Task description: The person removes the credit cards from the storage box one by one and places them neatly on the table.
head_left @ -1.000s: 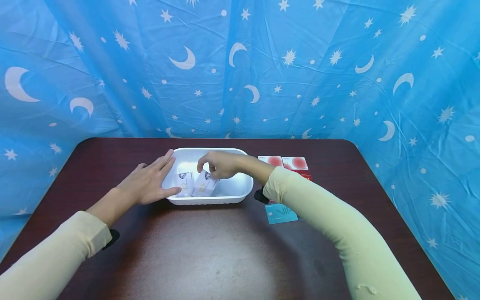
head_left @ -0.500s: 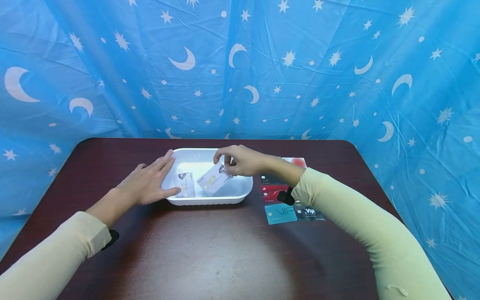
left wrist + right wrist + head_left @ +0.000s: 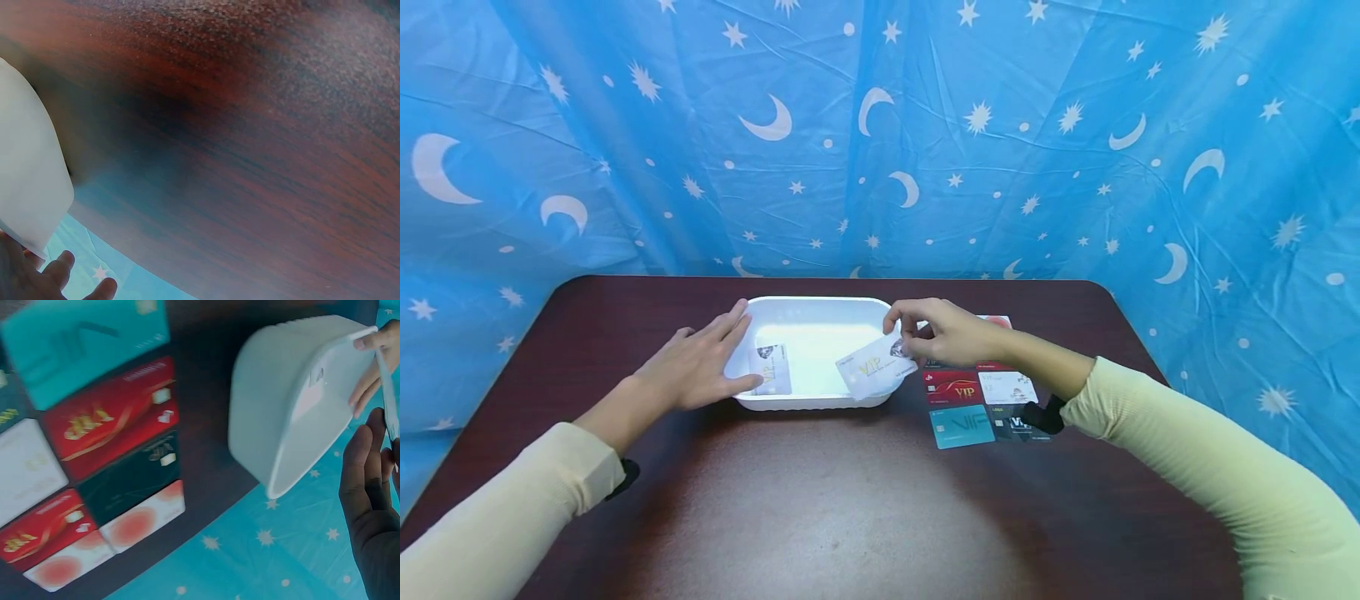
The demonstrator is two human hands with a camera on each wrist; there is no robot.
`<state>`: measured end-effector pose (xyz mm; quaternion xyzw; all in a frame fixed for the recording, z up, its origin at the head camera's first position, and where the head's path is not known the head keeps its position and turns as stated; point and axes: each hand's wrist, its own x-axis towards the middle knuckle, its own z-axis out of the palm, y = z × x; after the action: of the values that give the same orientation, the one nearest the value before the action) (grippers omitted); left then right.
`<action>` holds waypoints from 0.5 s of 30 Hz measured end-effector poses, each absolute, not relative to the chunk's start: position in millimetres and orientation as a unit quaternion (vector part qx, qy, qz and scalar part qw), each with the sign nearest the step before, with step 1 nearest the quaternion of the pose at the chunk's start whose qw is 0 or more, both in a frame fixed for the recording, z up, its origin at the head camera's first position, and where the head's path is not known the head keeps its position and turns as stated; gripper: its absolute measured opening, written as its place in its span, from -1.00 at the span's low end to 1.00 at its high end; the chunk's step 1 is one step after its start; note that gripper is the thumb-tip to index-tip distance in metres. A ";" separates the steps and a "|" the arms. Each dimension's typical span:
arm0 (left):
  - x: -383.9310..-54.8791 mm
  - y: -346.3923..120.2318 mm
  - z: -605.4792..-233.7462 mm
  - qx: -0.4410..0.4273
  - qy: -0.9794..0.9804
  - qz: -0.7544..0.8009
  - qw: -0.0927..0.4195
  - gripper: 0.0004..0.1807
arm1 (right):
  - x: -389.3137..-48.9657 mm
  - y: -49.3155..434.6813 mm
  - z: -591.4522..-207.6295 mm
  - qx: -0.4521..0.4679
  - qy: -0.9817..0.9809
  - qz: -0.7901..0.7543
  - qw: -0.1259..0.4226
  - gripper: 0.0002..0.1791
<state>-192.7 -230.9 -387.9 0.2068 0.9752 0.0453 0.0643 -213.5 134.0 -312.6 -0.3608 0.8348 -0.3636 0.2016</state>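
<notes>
My left hand (image 3: pixel 696 367) rests on the left end of a white plastic tray (image 3: pixel 812 402), its fingers spread along the rim and thumb near the front. Between thumb and fingers, my right hand (image 3: pixel 951 333) pinches a white VIP card (image 3: pixel 871 368), tilted over the tray's right end. The right wrist view shows that held card (image 3: pixel 389 394) nearly edge-on. A second white VIP card (image 3: pixel 775 372) lies inside the tray at its left, close to my left thumb. In the left wrist view only some fingertips (image 3: pixel 59 272) show below the tray wall.
Right of the tray, several cards lie in two columns on the dark wooden table (image 3: pixel 820 500): a teal card (image 3: pixel 961 427), a red card (image 3: pixel 951 387), a white card (image 3: pixel 1007 387) and others. My right forearm partly covers them. A blue curtain (image 3: pixel 880 133) hangs behind.
My right hand has lifted the white VIP card from the tray's middle and carried it right to the tray's right end. My left hand has stayed still.
</notes>
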 end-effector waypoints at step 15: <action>-191.9 -231.1 -387.6 0.212 0.975 0.042 0.055 0.10 | -184.5 194.4 -336.6 -0.306 0.837 -0.381 0.247 -0.81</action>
<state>-191.9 -231.1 -387.6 0.2123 0.9748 0.0415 0.0548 -184.5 194.4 -336.6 -0.3057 0.8370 -0.3809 0.2467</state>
